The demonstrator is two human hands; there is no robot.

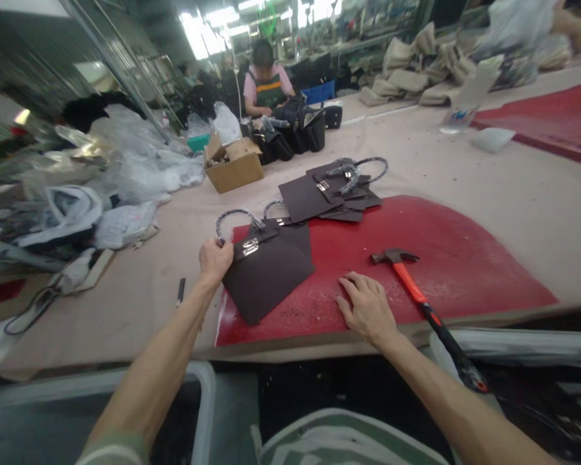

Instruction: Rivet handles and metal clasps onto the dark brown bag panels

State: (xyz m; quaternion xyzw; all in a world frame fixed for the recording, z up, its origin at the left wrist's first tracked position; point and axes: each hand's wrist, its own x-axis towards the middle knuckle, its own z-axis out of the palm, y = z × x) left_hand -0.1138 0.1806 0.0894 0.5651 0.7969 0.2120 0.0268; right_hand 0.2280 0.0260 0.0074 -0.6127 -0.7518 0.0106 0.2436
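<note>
My left hand (pixel 215 259) is closed on the upper left corner of a dark brown bag panel (pixel 266 278), by the base of its wrapped handle. The panel has a metal clasp near its top and overlaps a second panel (pixel 297 237) behind it. On the red mat (pixel 445 239), my right hand (pixel 365 303) lies with fingers spread and slightly bent, holding nothing. A claw hammer (pixel 416 294) with an orange and black handle rests just right of that hand, its grip reaching past the table edge. More handled panels (pixel 314 194) are piled behind.
A cardboard box (pixel 235 171) and black bags (pixel 290 132) stand farther back, where another person (pixel 268 81) sits. Plastic wrapping (pixel 130 155) is heaped at the left. A clear bottle (pixel 469 97) stands at the back right. Grey bins (pixel 206 394) sit below the table's front edge.
</note>
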